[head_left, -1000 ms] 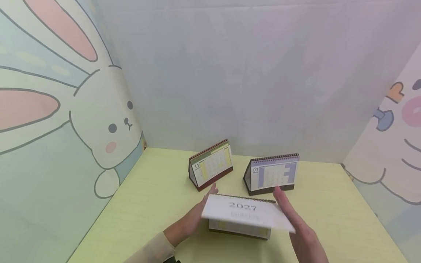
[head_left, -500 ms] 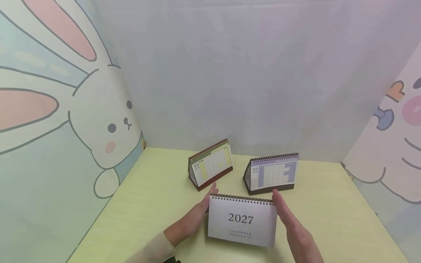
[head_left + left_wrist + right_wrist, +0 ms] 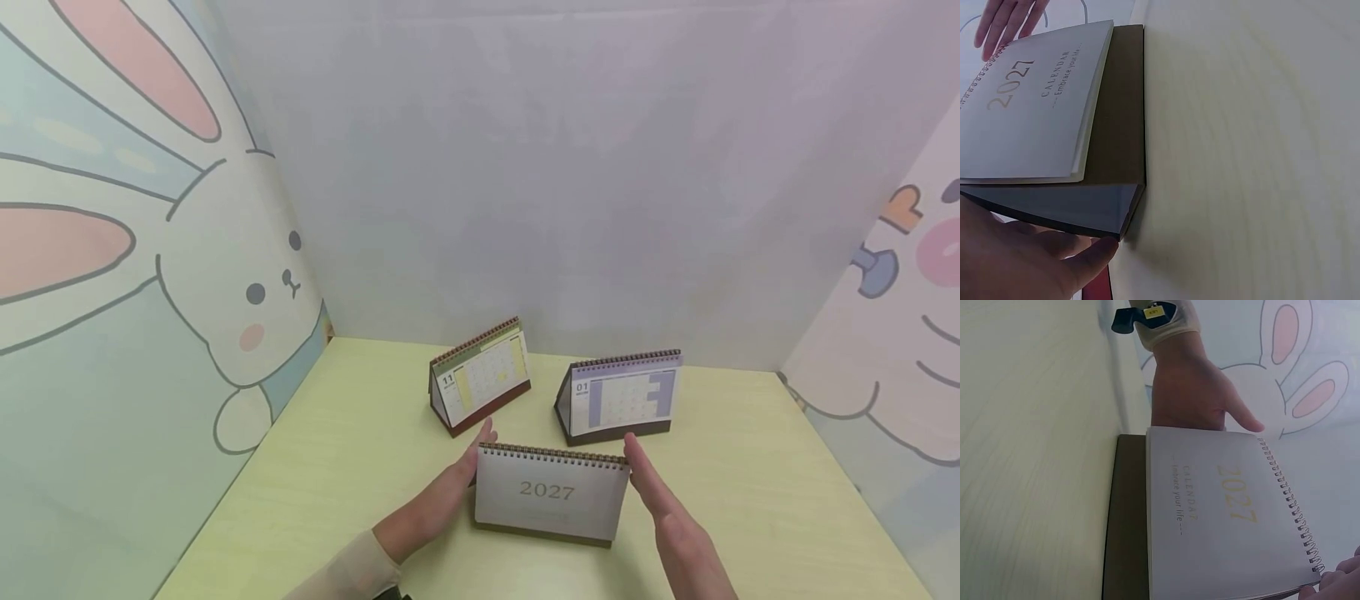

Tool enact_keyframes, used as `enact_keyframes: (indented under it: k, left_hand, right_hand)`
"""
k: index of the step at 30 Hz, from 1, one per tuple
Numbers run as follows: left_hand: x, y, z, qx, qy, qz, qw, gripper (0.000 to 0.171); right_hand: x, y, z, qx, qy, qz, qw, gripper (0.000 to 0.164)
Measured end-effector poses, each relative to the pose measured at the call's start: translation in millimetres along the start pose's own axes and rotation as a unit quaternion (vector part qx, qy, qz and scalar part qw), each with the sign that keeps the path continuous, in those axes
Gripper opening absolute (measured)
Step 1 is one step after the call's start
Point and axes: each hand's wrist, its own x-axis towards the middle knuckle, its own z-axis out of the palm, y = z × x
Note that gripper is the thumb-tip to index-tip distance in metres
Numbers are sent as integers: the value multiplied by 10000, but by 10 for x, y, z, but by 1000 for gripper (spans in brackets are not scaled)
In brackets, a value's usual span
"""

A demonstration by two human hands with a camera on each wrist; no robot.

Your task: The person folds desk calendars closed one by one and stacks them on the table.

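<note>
Desk calendar (image 3: 546, 512), marked 2027, stood like a tent on the table (image 3: 341, 442), its white cover facing us and its spiral binding (image 3: 552, 455) uppermost. Our left hand (image 3: 442, 500) lay along its left end, fingers extended against the rear panel (image 3: 1072, 209) rather than curled round it. Our right hand (image 3: 675, 517) had straight fingers beside the top right corner and gripped nothing; we could not tell whether it touched. Behind stood a green-topped calendar (image 3: 486, 375) and a purple-topped calendar (image 3: 626, 396). We judged that uneven pressure from the two hands could skew or topple the stand, and that a fingertip catching the binding might lift the cover. Pushing too far back could knock the purple-topped calendar.
</note>
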Motion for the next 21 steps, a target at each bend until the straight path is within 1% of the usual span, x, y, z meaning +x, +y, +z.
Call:
enact_keyframes:
  k: [7, 10, 12, 14, 17, 18, 19, 21]
  left_hand:
    - [-12, 2, -9, 15, 28, 65, 10000, 77]
    - [-9, 8, -10, 91, 78, 88, 9999, 77]
    - [-4, 11, -9, 125, 126, 96, 9998, 76]
    - [4, 13, -8, 139, 185, 94, 9997, 77]
    - [20, 20, -5, 274, 454, 167, 9985, 83]
    - [30, 20, -5, 321, 565, 207, 9977, 85]
    - [39, 23, -5, 389, 686, 242, 9966, 85]
    - [58, 32, -9, 512, 921, 329, 9939, 84]
  right_hand:
    - [-1, -3, 5, -119, 40, -178, 9998, 70]
    - [5, -29, 5, -127, 82, -129, 9998, 70]
    - [21, -56, 7, -170, 146, -190, 9996, 70]
    - [53, -82, 5, -251, 213, -389, 9987, 71]
    - [98, -117, -5, -489, 353, -667, 9959, 77]
    - [108, -126, -12, -583, 400, -682, 9952, 79]
    - [119, -131, -19, -679, 463, -654, 9945, 81]
    - [125, -137, -33, -912, 606, -366, 9933, 84]
